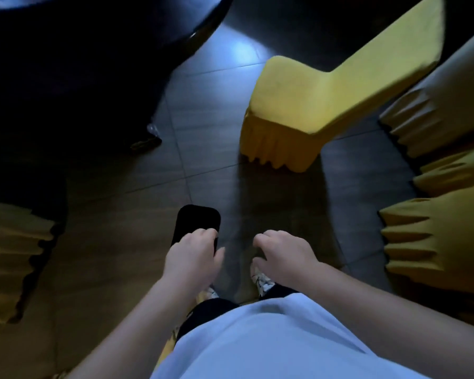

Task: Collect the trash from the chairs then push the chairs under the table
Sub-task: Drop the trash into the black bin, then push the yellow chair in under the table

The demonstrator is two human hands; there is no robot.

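**Lining up on the yellow chair with one hand already occupied**

The nearest task thing is the bright yellow fabric-covered chair with a pleated skirt (298, 105), standing ahead and to our right on the dark tiled floor (203, 132), its back leaning away to the upper right. Its seat looks bare from here; we see no trash on it, though the view is dim and blurred. A small clear, crinkled scrap (152, 129) lies on the floor near the foot of the round dark worktop (93, 28) at upper left; it may be litter, but we cannot tell

Our left hand (192, 255) is curled around a flat black rectangular object (197, 222), possibly a phone. Our right hand (282, 253) hangs just beside it, fingers loosely curled, holding nothing

We judge the chair ready to be pushed. To do it well, we should step behind the backrest, take its top edge with the free right hand and steer it straight toward the worktop's rim, keeping the skirt from catching underfoot

For room, the open floor between chair and worktop is a fair lane. More yellow skirted chairs (427, 228) crowd the right edge, and another (14, 255) sits at the left, so the way round is tight on both sides
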